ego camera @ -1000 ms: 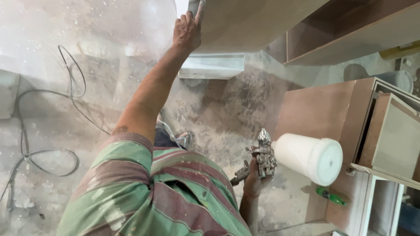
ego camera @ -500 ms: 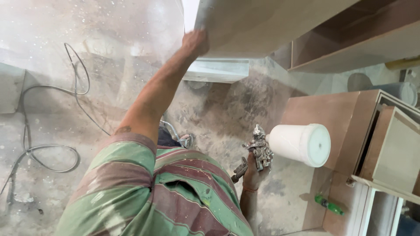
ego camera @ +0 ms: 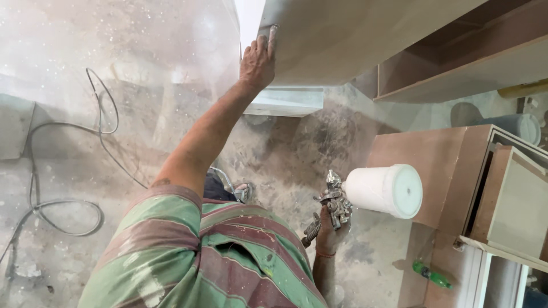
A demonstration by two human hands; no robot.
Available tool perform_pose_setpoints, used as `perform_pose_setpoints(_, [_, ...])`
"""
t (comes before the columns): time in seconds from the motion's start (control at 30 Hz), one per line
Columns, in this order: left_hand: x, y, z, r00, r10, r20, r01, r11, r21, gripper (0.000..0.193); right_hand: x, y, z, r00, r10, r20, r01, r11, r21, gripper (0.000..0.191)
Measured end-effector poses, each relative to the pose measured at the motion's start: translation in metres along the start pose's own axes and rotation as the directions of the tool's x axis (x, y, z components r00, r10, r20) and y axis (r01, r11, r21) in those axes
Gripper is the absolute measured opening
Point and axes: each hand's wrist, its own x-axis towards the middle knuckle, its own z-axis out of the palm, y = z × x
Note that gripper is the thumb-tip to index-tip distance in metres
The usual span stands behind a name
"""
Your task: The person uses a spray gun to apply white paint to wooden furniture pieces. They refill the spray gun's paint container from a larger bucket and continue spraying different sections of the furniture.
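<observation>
My left hand (ego camera: 257, 63) reaches up and grips the near edge of a large pale grey panel (ego camera: 354, 34), fingers curled over its corner. Low at my side, my right hand (ego camera: 330, 236) holds a metal spray gun (ego camera: 334, 199) by its handle. The gun's white plastic cup (ego camera: 382, 190) lies sideways, its lid facing right. The gun points away from the panel, and my green and maroon striped shirt (ego camera: 200, 256) fills the bottom of the view.
A thin hose (ego camera: 68, 205) loops over the dusty, paint-speckled floor at left. Brown board cabinets (ego camera: 434, 165) with drawers stand at right, and a green bottle (ego camera: 432, 275) lies at their foot. A brown shelf unit (ego camera: 456, 68) and a white block (ego camera: 285, 101) lie beyond the panel.
My left hand keeps its hold on the panel edge and sits slightly lower in view. The spray gun stays low in my right hand, shifted only a little.
</observation>
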Motion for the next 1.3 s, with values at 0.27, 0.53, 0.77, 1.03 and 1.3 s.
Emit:
perform_pose_setpoints(0.27, [0.002, -0.001, 0.002, 0.996, 0.053, -0.066, -0.055, 0.998, -0.038, 0.083, -0.004, 0.007, -0.003, 0.998, 0.058, -0.039, -0.059, 0.998, -0.036, 0.042])
perform_pose_setpoints(0.53, [0.007, -0.002, 0.015, 1.000, -0.009, 0.011, 0.010, 0.998, -0.068, 0.072, 0.001, 0.013, -0.004, 0.996, 0.087, -0.025, -0.087, 0.996, 0.006, 0.042])
perform_pose_setpoints(0.77, [-0.043, -0.015, 0.030, 0.923, -0.258, 0.287, 0.329, 0.914, -0.236, 0.024, 0.001, 0.024, -0.006, 0.993, 0.113, -0.030, -0.113, 0.994, 0.004, 0.040])
perform_pose_setpoints(1.03, [0.016, 0.017, 0.013, 0.644, -0.627, 0.437, 0.526, -0.052, -0.849, 0.032, 0.009, 0.008, 0.003, 0.998, 0.051, -0.021, -0.050, 0.997, 0.053, 0.043])
perform_pose_setpoints(1.3, [0.050, 0.027, 0.010, 0.534, -0.697, 0.478, 0.269, -0.396, -0.878, 0.024, 0.009, 0.008, 0.005, 0.993, 0.113, -0.035, -0.112, 0.993, 0.027, 0.043])
